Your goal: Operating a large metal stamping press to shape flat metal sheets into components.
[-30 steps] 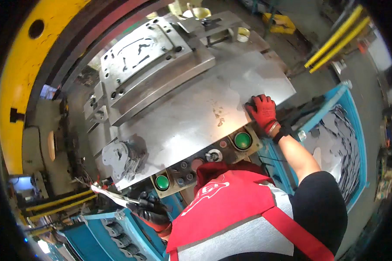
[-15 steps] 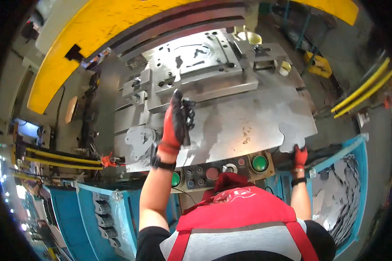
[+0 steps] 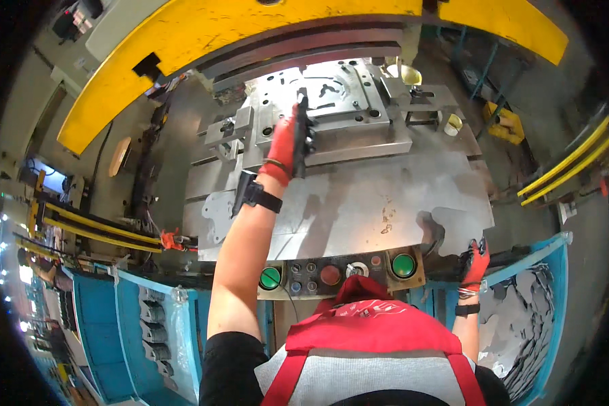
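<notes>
My left hand (image 3: 292, 139), in a red and black glove, reaches over the near edge of the metal die (image 3: 348, 125) under the press. Its fingers look curled around a dark, slim thing that I cannot make out; the fingertips overlap the bright die face. At the table's right front edge, my right hand (image 3: 476, 260), gloved alike, grips the rim of a flat grey metal plate (image 3: 461, 227). That plate lies partly over the steel table (image 3: 358, 203). Another flat grey plate with holes (image 3: 218, 215) lies at the table's left, near my left forearm.
Yellow press frame (image 3: 284, 20) arches over the die. A control panel (image 3: 328, 276) with green buttons lies along the table's front. Blue bins with grey sheet parts (image 3: 521, 311) and stacked parts (image 3: 154, 331) flank me. A yellow cup (image 3: 453, 124) stands right of the die.
My left hand has moved forward, further over the die. My right hand has shifted slightly right and nearer to me, still at the plate's edge. The whole view has shifted a little.
</notes>
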{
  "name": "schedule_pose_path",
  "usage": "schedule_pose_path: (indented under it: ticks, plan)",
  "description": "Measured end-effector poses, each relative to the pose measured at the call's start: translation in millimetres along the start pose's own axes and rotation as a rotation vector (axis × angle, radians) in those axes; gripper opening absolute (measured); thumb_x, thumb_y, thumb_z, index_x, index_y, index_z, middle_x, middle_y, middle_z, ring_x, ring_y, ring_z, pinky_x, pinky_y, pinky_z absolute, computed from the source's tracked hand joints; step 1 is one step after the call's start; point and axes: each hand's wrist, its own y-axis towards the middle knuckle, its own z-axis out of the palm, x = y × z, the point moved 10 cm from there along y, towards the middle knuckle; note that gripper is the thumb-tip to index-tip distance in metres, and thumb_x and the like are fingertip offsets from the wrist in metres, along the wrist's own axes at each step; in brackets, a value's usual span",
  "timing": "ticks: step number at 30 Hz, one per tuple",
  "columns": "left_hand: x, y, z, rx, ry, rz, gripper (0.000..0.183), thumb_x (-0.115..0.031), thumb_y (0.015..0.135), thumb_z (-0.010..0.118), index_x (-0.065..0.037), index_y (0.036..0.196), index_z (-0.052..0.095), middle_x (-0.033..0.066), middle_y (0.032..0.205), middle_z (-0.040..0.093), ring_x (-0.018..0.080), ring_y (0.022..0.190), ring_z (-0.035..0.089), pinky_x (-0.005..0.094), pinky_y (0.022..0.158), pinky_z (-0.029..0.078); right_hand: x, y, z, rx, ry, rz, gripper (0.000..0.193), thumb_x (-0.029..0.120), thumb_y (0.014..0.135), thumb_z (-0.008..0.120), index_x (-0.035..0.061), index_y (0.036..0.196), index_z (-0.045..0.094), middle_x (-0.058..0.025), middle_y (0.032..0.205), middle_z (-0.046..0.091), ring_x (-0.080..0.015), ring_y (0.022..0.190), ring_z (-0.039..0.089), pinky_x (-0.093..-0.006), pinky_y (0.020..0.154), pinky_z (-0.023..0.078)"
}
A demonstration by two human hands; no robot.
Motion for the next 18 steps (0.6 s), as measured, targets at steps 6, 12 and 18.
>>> schedule_pose_path:
  ticks: [6,12,18]
  plan:
    - [64,9,-21,-0.153,0.03,-0.131,0.058,-0.063,0.082,0.04,-0.007,0.071,0.054,0.0001,0.052,0.046,0.0106,0.04,0.042,0.0241,0.036,0.034,46,-43,69,0.123,0.133,0.103,0.034,0.012,0.083,0.059,0.0044,0.114,0.049,0.0024,0.054,0.044,-0.0071,0.04,0.043,-0.0221,0.037,0.035]
    - [42,-41,-23,-0.048,-0.182,0.009,0.052,-0.055,0.087,0.04,-0.007,0.073,0.054,0.0012,0.054,0.049,0.0105,0.038,0.044,0.0227,0.035,0.037,72,-58,94,0.191,0.1,0.097,0.045,0.013,0.083,0.058,0.0077,0.126,0.044,0.0052,0.055,0.041,-0.0047,0.04,0.039,-0.0201,0.037,0.032]
    - [51,-185,-53,-0.304,-0.158,-0.137,0.042,-0.051,0.088,0.04,-0.013,0.074,0.05,-0.0018,0.06,0.046,0.0071,0.049,0.042,0.0205,0.039,0.032,93,-58,139,0.405,0.096,0.064,0.045,0.017,0.084,0.057,0.0088,0.126,0.045,0.0065,0.055,0.04,-0.0035,0.04,0.035,-0.0196,0.037,0.027]
